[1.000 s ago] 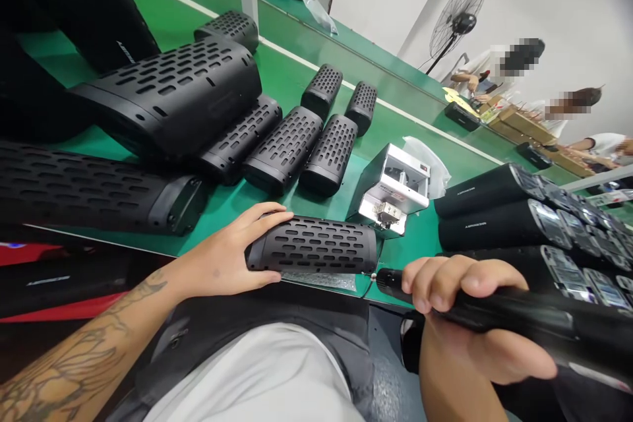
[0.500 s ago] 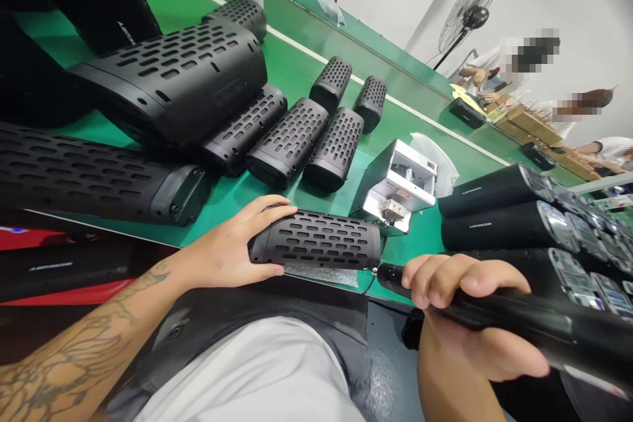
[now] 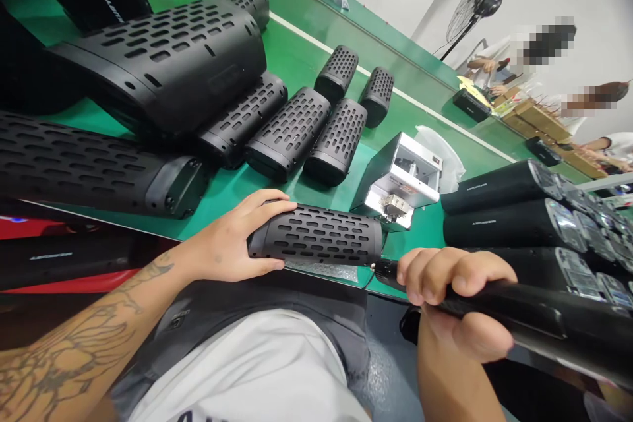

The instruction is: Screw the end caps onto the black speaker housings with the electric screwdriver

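Note:
A black slotted housing (image 3: 319,235) lies on its side at the front edge of the green bench. Round its left end my left hand (image 3: 242,237) is closed, fingers on top and thumb at the near side. My right hand (image 3: 455,297) grips a black electric screwdriver (image 3: 524,316), which points left. The screwdriver's tip meets the lower right corner of the housing; the screw itself is too small to make out. Just behind the housing's right end stands a silver screw feeder (image 3: 403,178).
Several similar slotted housings (image 3: 289,128) stand across the bench (image 3: 222,194) behind and to the left. Stacked black casings (image 3: 499,221) with clear-wrapped ends fill the right. A clear plastic bag (image 3: 440,158) lies behind the feeder. Other people work at a far bench near a fan (image 3: 487,3).
The screwdriver and my right hand have shifted slightly left and up, against the housing's corner. My left hand keeps its hold. The whole view has tilted a little.

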Available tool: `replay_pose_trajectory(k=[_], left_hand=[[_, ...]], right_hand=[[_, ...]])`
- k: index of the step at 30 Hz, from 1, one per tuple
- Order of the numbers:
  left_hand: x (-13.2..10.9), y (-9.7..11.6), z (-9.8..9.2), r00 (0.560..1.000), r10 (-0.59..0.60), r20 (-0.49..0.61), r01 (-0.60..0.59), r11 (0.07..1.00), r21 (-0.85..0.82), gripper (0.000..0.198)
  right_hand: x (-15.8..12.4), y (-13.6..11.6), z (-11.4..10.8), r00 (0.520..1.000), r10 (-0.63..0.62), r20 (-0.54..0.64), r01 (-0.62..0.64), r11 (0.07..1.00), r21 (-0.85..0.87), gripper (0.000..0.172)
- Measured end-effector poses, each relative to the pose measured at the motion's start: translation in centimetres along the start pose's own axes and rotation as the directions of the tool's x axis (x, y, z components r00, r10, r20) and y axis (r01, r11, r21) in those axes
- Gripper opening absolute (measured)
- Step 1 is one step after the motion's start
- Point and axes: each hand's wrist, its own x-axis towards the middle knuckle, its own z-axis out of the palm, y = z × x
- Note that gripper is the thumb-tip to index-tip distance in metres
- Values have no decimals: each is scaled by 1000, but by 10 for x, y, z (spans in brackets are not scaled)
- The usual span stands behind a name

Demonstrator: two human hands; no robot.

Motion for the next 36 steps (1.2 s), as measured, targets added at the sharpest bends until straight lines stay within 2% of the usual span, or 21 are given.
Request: replay_pose_trajectory(k=[8, 11, 17, 20, 23, 26, 30, 36], left_hand=[[4, 1, -1, 1000, 17, -3, -17, 1000, 6, 93], [5, 2, -2, 1000, 15, 4, -15, 1000, 13, 94], [1, 2, 1, 1000, 23, -11, -23, 999, 44, 94], [-3, -3, 7, 999, 25, -47, -23, 999, 36, 97], [-9, -6, 15, 995, 31, -92, -28, 999, 41, 101], [-14, -7, 24, 989, 21, -149, -15, 999, 46, 104], [-18, -6, 35, 980, 22, -197, -19, 1000, 18, 107], [-21, -9, 40, 969, 68, -236, -70, 998, 1, 110]], right_hand=[[5, 2, -4, 995, 34, 90, -35, 999, 6, 28], [4, 6, 0, 995, 37, 88, -38, 999, 9, 27], [6, -8, 1, 996, 87, 7, -87, 996, -4, 31], [30, -9, -16, 995, -4, -96, 1, 1000, -27, 37], [64, 11, -37, 952, -184, -243, 136, 970, -202, 40], [85, 39, -48, 936, -198, -290, 123, 958, -258, 38], [81, 55, -45, 951, -142, -275, 68, 963, -260, 32], [69, 47, -45, 954, -130, -270, 54, 961, -270, 32]])
